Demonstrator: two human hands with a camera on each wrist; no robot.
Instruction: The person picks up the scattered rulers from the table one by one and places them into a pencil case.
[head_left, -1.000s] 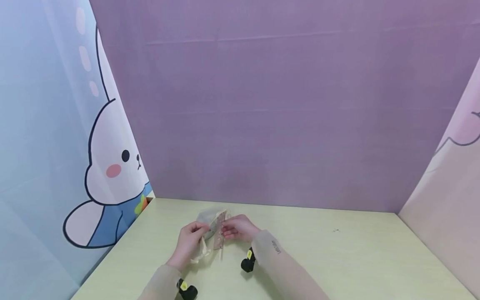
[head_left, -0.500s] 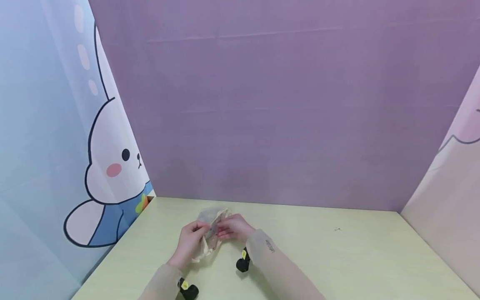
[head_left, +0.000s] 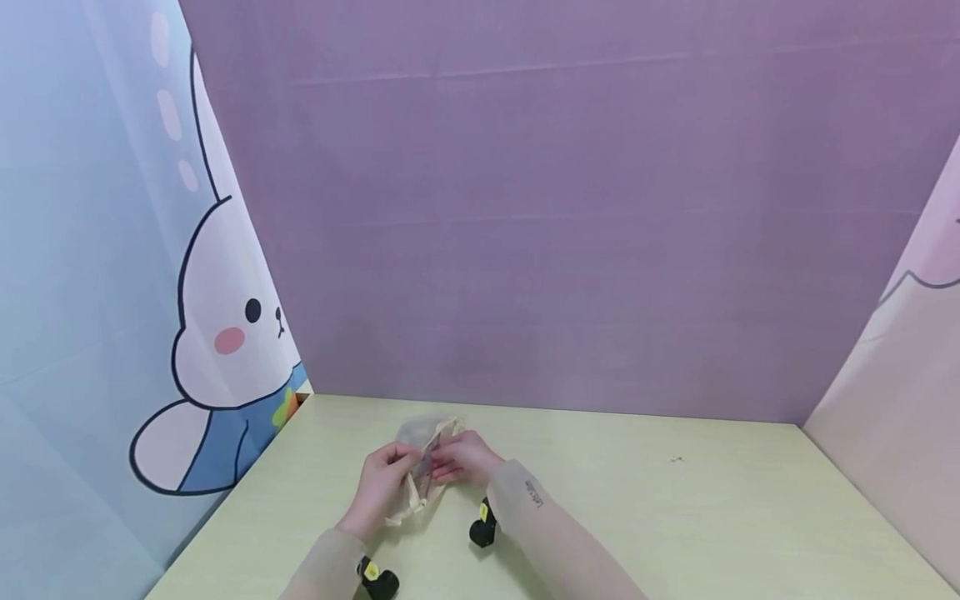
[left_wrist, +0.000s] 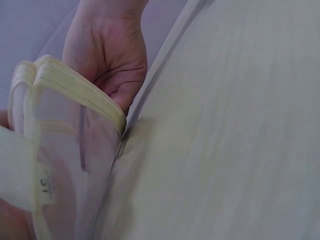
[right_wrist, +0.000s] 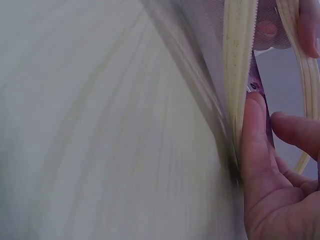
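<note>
A see-through mesh pouch [head_left: 417, 430] with cream zipper edges is held just above the table. My left hand [head_left: 379, 485] pinches its rim on the left side. My right hand [head_left: 467, 457] reaches into the mouth of the pouch, pinching a thin, flat pinkish-purple strip [right_wrist: 261, 85] between thumb and fingers. In the right wrist view the cream zipper band [right_wrist: 239, 60] runs past the outside of these fingers. Most of the strip is hidden by the pouch and the hand. A small white label [left_wrist: 46, 184] shows on the pouch in the left wrist view.
The pale wooden table [head_left: 675, 517] carries a small dark mark [head_left: 677, 459] on the right. A purple cloth [head_left: 555, 208] stands along the back edge, with a cartoon-printed curtain [head_left: 90, 250] on the left. Black wrist cameras [head_left: 483, 530] hang below the sleeves.
The right hand has moved left and carried the strip from in front of the pouch into its opening. The left hand has stayed nearly still on the rim.
</note>
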